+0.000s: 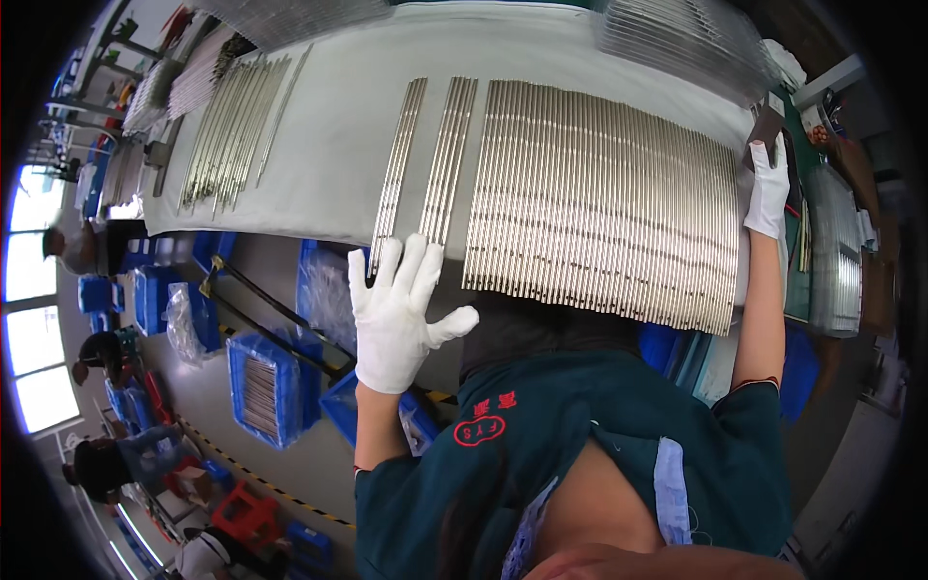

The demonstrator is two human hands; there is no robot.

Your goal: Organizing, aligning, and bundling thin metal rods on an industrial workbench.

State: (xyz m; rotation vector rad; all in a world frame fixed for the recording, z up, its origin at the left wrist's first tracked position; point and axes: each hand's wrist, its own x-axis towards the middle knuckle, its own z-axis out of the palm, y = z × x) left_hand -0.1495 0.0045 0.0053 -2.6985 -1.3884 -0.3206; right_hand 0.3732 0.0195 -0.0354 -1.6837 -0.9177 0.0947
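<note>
Shiny metal rods (599,193) lie side by side in a wide row on the white-covered table. Left of them are two narrow groups, a nearer group of rods (450,155) and a farther-left group of rods (400,159). My left hand (394,314), in a white glove, has its fingers spread over the lower ends of these narrow groups; whether it presses on them I cannot tell. At the table's right edge my right hand (768,191), also white-gloved, grips a dark brown block (766,133). Part of that block is hidden by the fingers.
More thin rods (237,126) lie loosely at the table's left. Stacked clear plastic trays (686,43) stand at the far right, and others (836,251) beside the table. Blue crates (266,391) sit on the floor at left, where several people work farther off.
</note>
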